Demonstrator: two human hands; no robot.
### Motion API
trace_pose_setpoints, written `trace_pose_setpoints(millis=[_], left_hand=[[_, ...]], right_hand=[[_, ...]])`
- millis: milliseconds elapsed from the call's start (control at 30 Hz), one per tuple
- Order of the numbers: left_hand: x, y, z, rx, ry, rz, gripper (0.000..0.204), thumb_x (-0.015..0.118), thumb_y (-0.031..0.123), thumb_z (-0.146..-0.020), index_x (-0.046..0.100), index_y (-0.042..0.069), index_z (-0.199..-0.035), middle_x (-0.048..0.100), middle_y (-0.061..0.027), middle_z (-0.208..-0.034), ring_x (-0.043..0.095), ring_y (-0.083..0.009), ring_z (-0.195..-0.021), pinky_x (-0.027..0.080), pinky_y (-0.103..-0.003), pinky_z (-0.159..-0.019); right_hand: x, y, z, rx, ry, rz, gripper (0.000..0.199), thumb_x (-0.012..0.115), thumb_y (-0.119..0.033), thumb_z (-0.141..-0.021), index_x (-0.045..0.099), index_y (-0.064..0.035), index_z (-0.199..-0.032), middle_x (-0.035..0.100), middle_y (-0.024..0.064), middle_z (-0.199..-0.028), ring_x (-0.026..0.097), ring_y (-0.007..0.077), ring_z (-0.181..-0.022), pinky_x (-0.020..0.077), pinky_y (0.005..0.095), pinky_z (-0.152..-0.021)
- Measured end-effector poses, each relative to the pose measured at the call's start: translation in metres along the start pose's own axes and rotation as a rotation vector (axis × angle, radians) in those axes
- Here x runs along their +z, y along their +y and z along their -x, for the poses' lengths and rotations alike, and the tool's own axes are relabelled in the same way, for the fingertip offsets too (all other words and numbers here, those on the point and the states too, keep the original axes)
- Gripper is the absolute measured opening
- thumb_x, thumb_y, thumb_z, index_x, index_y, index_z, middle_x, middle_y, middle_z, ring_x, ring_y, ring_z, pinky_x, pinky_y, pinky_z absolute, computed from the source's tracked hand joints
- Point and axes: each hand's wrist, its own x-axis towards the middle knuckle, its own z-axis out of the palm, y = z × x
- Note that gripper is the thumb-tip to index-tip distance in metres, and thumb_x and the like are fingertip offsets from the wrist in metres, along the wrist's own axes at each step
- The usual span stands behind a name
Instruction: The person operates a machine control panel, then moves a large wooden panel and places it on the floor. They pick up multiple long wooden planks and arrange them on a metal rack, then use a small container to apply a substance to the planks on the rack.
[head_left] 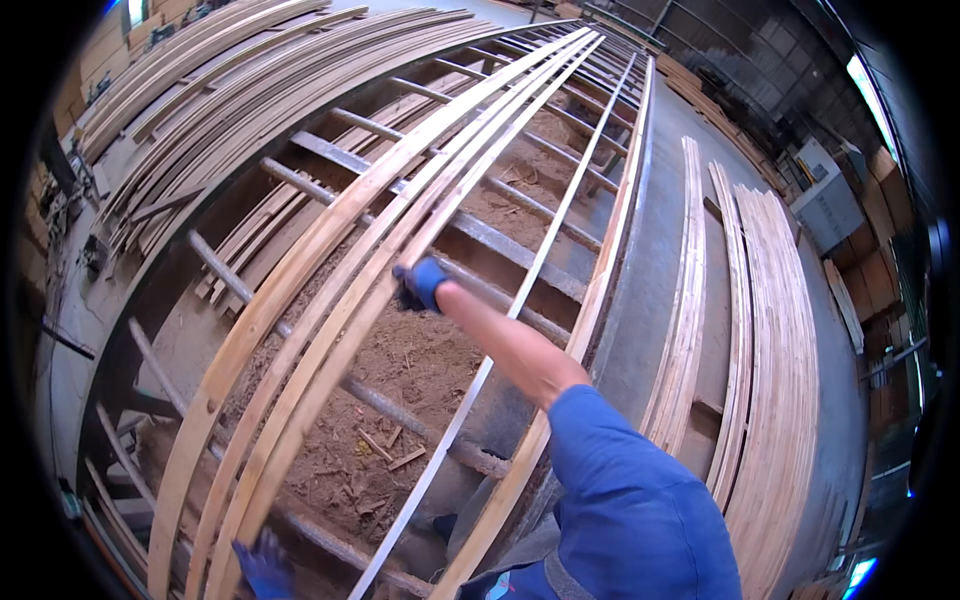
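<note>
My right hand (420,284), in a blue and dark work glove, reaches out over the rack with its fingers curled at the edge of a long wooden board (345,355). That board is the rightmost of several lying side by side along the rack. Low in the view, my left hand (264,568), gloved too, is beside the near end of the same board, its fingers apart. Another long board (255,335) lies to the left, with a gap between it and the others. Under my right forearm runs a thin pale strip (470,400).
Round metal crossbars (400,415) span the rack above sawdust and scraps (350,480). A metal rail with a board (600,300) on it borders my right side. Timber stacks lie on the floor to the right (775,350) and far left (300,60). A pale cabinet (828,205) stands beyond.
</note>
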Motion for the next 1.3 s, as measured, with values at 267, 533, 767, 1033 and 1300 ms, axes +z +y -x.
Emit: trace_pose_setpoints(millis=[267, 533, 767, 1033, 1300], left_hand=[[0.045, -0.037, 0.005, -0.294, -0.437, -0.138, 0.051, 0.043, 0.061, -0.096, 0.060, 0.014, -0.091, 0.059, 0.0037, -0.076, 0.048, -0.0103, -0.056, 0.040, -0.024, -0.043], [0.166, -0.093, 0.174, 0.824, -0.125, -2.101, 0.070, 0.068, 0.058, -0.080, 0.059, 0.006, -0.126, 0.064, -0.0187, -0.120, 0.063, -0.0311, -0.108, 0.052, -0.041, -0.087], [0.112, -0.143, 0.169, 0.838, 0.098, -2.421, 0.029, 0.075, 0.036, -0.074, 0.065, 0.013, -0.090, 0.067, -0.0095, -0.089, 0.066, -0.0302, -0.080, 0.052, -0.045, -0.068], [0.129, -0.117, 0.253, 1.090, -0.091, -2.219, 0.022, 0.074, 0.030, -0.070, 0.066, 0.013, -0.082, 0.065, -0.0126, -0.078, 0.062, -0.0348, -0.074, 0.049, -0.048, -0.070], [0.104, -0.152, 0.286, 0.926, -0.023, -2.435, 0.024, 0.074, 0.036, -0.073, 0.065, 0.019, -0.086, 0.064, -0.0115, -0.082, 0.060, -0.0338, -0.078, 0.048, -0.050, -0.072]], right_hand=[[-0.025, 0.004, -0.004, 0.323, -0.075, -0.118, 0.041, 0.052, -0.032, -0.097, 0.061, 0.0052, -0.082, 0.065, 0.0169, -0.064, 0.065, 0.0298, -0.048, 0.0528, 0.0408, -0.042], [-0.121, -0.053, 0.183, -0.283, 0.033, 0.834, 0.048, 0.059, -0.039, -0.089, 0.060, -0.0055, -0.123, 0.068, 0.0188, -0.111, 0.066, 0.0341, -0.104, 0.0505, 0.0412, -0.093], [-0.217, 0.008, 0.188, 0.163, 0.128, -0.150, 0.028, 0.059, -0.031, -0.093, 0.057, -0.0046, -0.102, 0.060, 0.0101, -0.080, 0.062, 0.0217, -0.064, 0.0521, 0.0350, -0.049], [-0.241, 0.055, 0.077, 0.178, 0.080, -1.213, 0.045, 0.039, -0.046, -0.098, 0.056, -0.0052, -0.104, 0.066, 0.0130, -0.086, 0.063, 0.0307, -0.063, 0.0532, 0.0442, -0.055], [-0.260, 0.011, 0.114, 0.076, 0.168, -1.303, 0.027, 0.048, -0.025, -0.095, 0.056, 0.0003, -0.099, 0.052, 0.0083, -0.071, 0.052, 0.0253, -0.062, 0.0486, 0.0383, -0.060]])
